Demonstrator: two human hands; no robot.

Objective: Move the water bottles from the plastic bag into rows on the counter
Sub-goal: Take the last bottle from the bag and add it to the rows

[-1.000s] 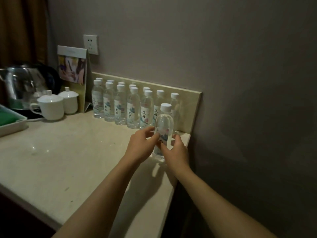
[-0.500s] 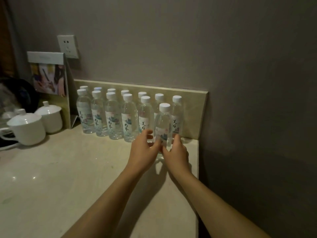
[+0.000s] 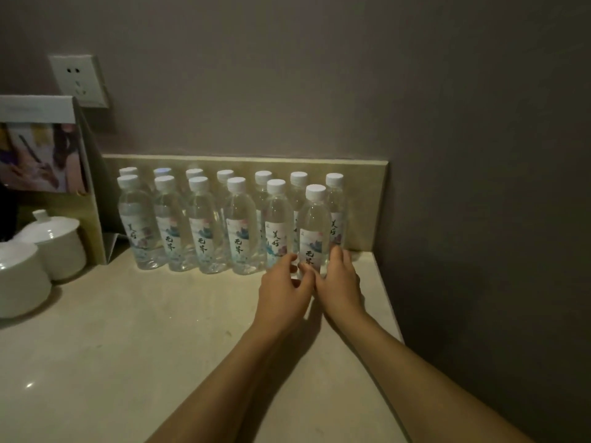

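Note:
Several clear water bottles with white caps stand in two rows (image 3: 204, 225) against the beige backsplash on the counter (image 3: 144, 346). The rightmost front bottle (image 3: 314, 225) stands upright near the counter's right end. My left hand (image 3: 283, 290) and my right hand (image 3: 339, 282) both grip its lower part, one on each side, thumbs meeting in front. No plastic bag is in view.
Two white lidded cups (image 3: 54, 244) stand at the left. A folded card stand (image 3: 44, 155) leans by the wall under a socket (image 3: 78, 79). The counter ends at a dark wall (image 3: 479, 219) on the right.
The held bottle moved back and down into the front row, beside the others. The view shifted closer and to the right, so the kettle and tray left the frame.

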